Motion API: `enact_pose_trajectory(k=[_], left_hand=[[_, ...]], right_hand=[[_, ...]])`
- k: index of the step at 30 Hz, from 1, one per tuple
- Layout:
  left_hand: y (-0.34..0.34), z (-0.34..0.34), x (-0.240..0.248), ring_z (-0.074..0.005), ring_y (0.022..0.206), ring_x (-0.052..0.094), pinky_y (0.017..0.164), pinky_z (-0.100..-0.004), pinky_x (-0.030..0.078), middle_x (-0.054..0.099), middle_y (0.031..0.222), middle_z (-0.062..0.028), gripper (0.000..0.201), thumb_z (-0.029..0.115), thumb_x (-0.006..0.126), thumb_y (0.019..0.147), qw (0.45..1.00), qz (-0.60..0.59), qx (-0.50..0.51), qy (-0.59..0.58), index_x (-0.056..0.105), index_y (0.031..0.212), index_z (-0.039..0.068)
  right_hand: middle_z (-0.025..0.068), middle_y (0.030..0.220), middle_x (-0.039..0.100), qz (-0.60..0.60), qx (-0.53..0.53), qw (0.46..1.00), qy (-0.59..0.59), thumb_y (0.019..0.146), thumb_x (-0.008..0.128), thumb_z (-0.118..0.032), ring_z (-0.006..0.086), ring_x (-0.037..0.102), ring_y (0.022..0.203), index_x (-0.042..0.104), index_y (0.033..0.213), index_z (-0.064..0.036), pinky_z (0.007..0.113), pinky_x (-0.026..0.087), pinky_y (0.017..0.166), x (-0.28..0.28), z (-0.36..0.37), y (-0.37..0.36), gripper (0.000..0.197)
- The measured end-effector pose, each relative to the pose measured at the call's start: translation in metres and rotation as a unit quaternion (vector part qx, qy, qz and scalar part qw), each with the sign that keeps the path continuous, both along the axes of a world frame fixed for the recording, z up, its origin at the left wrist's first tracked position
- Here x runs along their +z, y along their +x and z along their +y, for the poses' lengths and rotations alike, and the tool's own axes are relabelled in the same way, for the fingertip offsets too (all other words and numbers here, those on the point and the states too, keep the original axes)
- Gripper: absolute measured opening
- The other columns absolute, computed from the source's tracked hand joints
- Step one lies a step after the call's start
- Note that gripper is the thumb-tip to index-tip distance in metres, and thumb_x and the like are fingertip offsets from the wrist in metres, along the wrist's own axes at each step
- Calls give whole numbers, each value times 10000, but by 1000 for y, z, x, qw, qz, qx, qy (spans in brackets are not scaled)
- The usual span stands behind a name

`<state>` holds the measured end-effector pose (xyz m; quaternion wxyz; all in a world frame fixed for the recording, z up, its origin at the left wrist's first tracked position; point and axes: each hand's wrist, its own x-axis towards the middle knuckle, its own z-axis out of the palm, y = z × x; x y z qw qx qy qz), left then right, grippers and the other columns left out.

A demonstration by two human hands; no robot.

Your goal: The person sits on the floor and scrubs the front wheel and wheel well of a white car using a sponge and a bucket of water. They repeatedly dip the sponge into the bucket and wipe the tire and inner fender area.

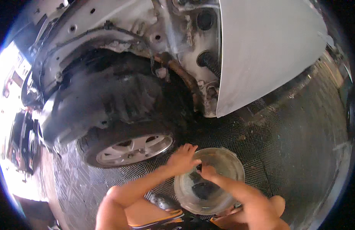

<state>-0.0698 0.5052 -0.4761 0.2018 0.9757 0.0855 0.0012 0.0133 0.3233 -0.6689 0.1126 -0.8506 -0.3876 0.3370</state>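
Note:
A round, translucent plastic basin (237,168) stands on the floor between my legs, with cloudy liquid in it. Over its far left rim is my left hand (183,159), fingers apart and stretched forward. My right hand (208,172) reaches over the basin, its fingers curled and pressed together close to the left hand's fingertips. A small dark thing (199,167) shows at the right fingertips, too small to name. Farther down in the basin is a dark patch (204,189); whether it is an object or a reflection I cannot tell.
Ahead on the left is a car wheel (135,151) under a dark wheel-arch liner (108,96). Bare body metal (177,38) rises behind it, and a pale grey car panel (265,50) juts in at the right. Ridged black floor tiles (277,145) surround the basin.

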Motion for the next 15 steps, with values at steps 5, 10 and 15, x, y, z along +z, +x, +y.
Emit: enact_pose_trajectory(k=[5,10,15], left_hand=[[15,-23,-25,-461,944,716,721,-512,608,587,1334,-261,749,355,619,976,990,83,89,-64,244,1557,66],[4,2,-50,-443,850,730,704,-537,595,721,975,-228,588,207,624,939,989,140,22,-35,365,1433,20],[-24,8,-42,-408,871,751,742,-510,611,740,954,-238,570,145,655,889,984,167,50,-30,376,1373,33]], right_hand=[[163,1137,730,-208,25,973,-99,955,601,-218,349,728,1030,730,1152,-62,459,591,860,-50,-25,-24,282],[192,1044,737,-113,-62,984,-125,937,670,-323,363,711,1037,738,1115,-58,475,577,863,39,-2,9,326],[263,928,688,-192,-255,922,221,1006,622,-300,419,684,827,569,1148,-8,519,504,707,196,46,19,329]])
